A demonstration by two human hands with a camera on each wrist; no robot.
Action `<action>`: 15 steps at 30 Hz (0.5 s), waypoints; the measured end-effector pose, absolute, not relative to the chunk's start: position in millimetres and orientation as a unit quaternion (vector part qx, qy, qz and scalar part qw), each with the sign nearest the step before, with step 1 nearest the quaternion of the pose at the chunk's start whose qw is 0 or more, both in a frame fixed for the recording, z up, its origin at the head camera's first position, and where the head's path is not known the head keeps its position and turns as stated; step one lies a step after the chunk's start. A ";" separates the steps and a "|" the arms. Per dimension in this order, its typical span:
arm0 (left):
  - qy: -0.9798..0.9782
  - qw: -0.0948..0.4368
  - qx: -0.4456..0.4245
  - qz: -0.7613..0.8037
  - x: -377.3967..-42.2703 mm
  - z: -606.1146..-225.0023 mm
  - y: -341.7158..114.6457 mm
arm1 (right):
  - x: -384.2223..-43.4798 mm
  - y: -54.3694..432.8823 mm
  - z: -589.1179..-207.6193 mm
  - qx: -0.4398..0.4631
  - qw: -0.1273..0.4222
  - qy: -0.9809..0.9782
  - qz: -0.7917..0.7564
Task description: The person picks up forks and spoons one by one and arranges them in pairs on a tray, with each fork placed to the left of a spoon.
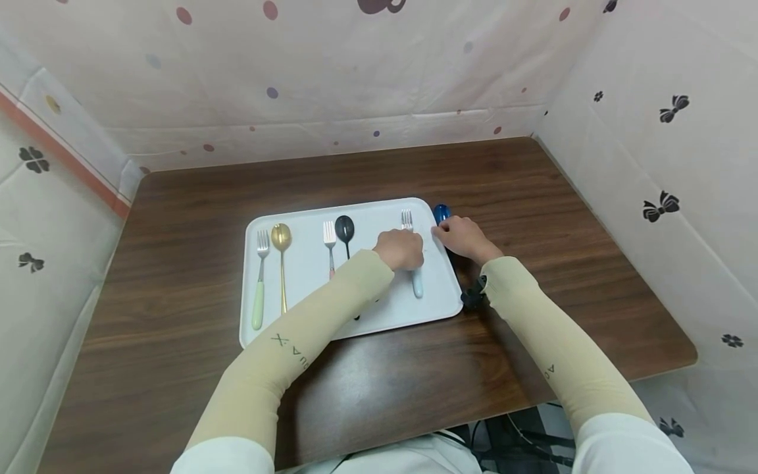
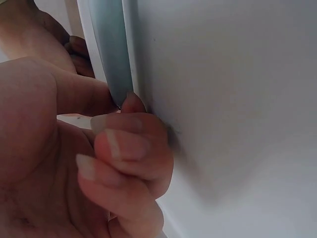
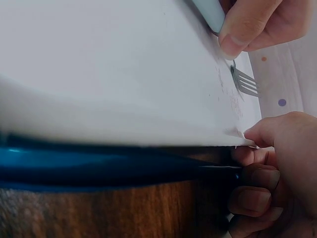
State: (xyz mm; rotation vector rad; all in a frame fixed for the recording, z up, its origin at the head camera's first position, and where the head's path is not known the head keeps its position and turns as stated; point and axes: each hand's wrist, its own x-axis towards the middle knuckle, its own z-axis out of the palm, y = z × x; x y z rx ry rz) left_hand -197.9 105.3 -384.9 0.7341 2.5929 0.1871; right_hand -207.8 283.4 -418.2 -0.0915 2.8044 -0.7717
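Observation:
My left hand (image 1: 400,249) pinches a fork with a light blue handle (image 1: 418,283) between thumb and index finger, over the right part of a white tray (image 1: 308,289). In the right wrist view, the fork's metal tines (image 3: 246,82) stick out past that thumb. My right hand (image 1: 464,237) is at the tray's right edge. Its thumb lies on top of the rim and the index finger sits just below, pinching the edge. Directly beside the curled fingers is a blue spoon (image 3: 99,166), its bowl (image 1: 441,212) showing beyond the hand; whether the fingers touch it is unclear.
On the tray lie a green-handled fork (image 1: 258,299), a gold spoon (image 1: 281,237), a pink-handled fork (image 1: 329,234) and a black spoon (image 1: 345,228), the last two partly covered by the left forearm. A brown wooden table (image 1: 177,263) bears the tray, with patterned cloth walls (image 1: 355,72) around it.

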 end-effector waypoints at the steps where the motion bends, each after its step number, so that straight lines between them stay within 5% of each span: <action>1: 0.937 0.219 0.264 0.069 -198.4 -385.8 104.6 | -208.4 282.8 -418.7 -0.031 0.116 0.958 -0.262; 15: 0.936 0.223 0.260 0.084 -207.7 -398.7 101.2 | -216.4 280.7 -420.7 -0.045 0.134 0.961 -0.239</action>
